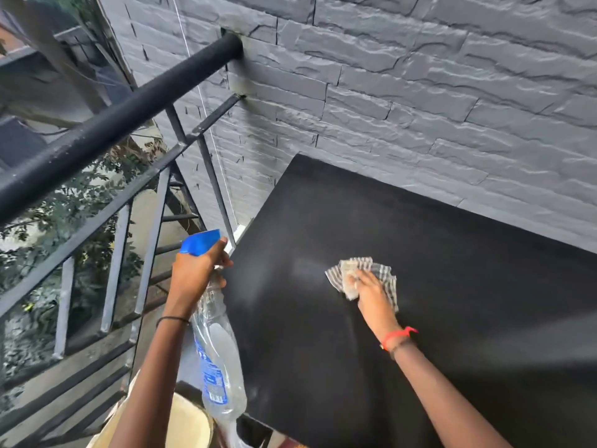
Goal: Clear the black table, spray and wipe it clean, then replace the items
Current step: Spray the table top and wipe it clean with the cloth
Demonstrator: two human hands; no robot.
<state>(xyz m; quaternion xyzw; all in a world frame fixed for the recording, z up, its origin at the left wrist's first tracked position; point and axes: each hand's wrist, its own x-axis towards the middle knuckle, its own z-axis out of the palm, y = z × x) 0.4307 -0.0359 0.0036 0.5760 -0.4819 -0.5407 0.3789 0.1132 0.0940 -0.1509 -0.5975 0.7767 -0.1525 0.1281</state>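
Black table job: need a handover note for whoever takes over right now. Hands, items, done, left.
Left hand: grips the spray bottle by its neck, held off the table's left edge, blue trigger head up.
Right hand: fingers flat, pressing the checked cloth onto the black table, left of centre.
Done: the visible top holds nothing but the cloth; a pale wet-looking streak beside the cloth suggests it has been sprayed.
Left: finish wiping the rest of the top, then put the items back. They are not in view.
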